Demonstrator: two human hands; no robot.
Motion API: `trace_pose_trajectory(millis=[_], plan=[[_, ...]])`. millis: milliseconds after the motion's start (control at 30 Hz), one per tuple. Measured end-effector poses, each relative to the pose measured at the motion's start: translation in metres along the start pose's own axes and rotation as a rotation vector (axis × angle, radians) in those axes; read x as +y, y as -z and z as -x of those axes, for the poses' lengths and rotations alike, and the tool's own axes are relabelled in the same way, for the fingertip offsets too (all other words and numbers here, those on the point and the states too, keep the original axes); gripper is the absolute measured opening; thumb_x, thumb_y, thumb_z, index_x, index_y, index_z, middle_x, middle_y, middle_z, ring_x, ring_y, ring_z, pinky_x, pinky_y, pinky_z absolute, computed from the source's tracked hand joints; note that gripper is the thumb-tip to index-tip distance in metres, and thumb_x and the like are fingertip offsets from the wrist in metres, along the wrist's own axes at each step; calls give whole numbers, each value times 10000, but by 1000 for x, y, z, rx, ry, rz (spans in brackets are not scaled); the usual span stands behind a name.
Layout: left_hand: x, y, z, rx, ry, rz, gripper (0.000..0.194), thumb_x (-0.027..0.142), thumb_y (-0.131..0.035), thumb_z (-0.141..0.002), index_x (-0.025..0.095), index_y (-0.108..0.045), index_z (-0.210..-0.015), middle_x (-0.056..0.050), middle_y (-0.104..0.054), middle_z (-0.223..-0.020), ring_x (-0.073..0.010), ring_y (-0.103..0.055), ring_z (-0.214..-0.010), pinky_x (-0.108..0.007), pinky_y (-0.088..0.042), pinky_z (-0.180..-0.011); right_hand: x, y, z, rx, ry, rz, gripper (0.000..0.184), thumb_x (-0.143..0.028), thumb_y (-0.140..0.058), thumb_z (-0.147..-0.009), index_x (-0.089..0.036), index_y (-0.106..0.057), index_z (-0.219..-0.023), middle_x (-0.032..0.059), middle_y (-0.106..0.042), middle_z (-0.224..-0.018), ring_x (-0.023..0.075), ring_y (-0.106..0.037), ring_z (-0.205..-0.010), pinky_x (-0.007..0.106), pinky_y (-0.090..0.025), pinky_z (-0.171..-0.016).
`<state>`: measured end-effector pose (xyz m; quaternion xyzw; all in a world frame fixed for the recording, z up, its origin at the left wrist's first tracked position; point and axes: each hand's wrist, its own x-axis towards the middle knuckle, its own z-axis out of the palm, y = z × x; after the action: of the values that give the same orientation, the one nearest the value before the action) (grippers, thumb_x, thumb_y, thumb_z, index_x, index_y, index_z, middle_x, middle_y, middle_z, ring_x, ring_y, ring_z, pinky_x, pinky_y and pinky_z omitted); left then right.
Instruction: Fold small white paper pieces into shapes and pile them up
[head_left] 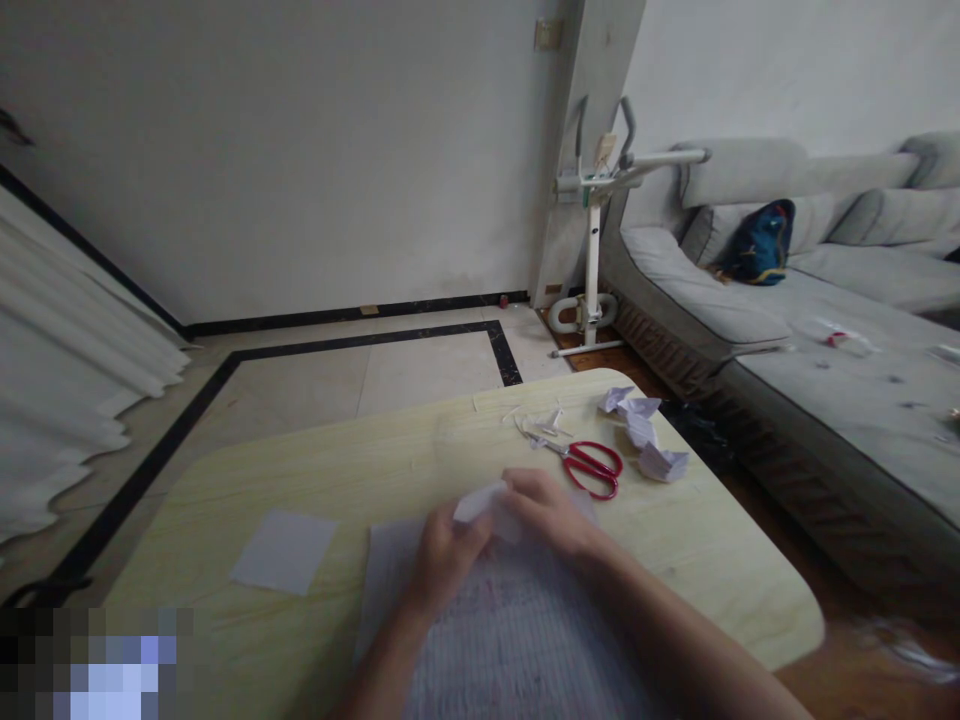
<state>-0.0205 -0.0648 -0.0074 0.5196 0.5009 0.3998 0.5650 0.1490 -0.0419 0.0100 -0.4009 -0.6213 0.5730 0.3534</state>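
A piece of white paper (480, 502) is held between my two hands, above a large written sheet (495, 620) on the table. My left hand (448, 550) is closed on the paper's left side, the thumb pointing toward the middle. From the right, my right hand (546, 508) grips the same paper with bent fingers. Motion blurs both hands a little, and the fingers hide part of the paper. Beyond my right hand lie red-handled scissors (592, 468) with small paper scraps (551, 420) by the blades. Several folded paper pieces (643, 425) sit near the right edge.
A square of white paper (285, 551) lies on the left of the pale wooden table (337, 470). To the right stand a grey sofa (840, 330) with a blue bag (763, 243) and a white exercise machine (592, 240). White curtains (67, 370) hang at left.
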Motion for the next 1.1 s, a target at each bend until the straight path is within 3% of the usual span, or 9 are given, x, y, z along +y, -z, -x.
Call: trace_pose_trajectory(millis=[233,500,667,967,1100], plan=[[-3,0,1,35,24,-63,317,422,-608,-781,108,-643,-752,-5,-602,-535,-110,-550,-488,-186,-423,-470,-4,-2,-1,4,24,72,423,-506,-462,-888,-152,-499,-659,-19,-452,-620,107,-437,-580,224,-341,-521],[1,-1,-1,111,-15,-61,350,448,-590,-791,122,-628,-671,0,-581,-507,-110,-540,-478,-188,-416,-465,2,-2,-3,-5,50,96,434,-503,-416,-914,-144,-560,-717,5,-520,-679,114,-458,-616,232,-373,-566],[3,-4,-1,138,-6,-40,361,449,-578,-797,122,-642,-660,-11,-590,-500,-117,-534,-475,-199,-419,-470,6,-4,-5,70,45,110,429,-507,-445,-898,-148,-542,-685,-7,-495,-637,112,-452,-597,230,-375,-554],[2,-3,2,-10,34,-69,328,433,-569,-806,116,-633,-756,-10,-594,-575,-141,-556,-540,-215,-423,-509,7,-2,-6,108,27,10,327,-445,-537,-862,-150,-601,-735,11,-573,-695,122,-518,-647,220,-412,-567],[6,-2,0,106,-79,-66,264,391,-550,-829,145,-615,-759,12,-574,-635,-132,-532,-607,-195,-407,-539,7,-3,-8,179,-15,34,311,-433,-566,-841,-154,-606,-709,9,-566,-665,121,-509,-625,212,-398,-526]])
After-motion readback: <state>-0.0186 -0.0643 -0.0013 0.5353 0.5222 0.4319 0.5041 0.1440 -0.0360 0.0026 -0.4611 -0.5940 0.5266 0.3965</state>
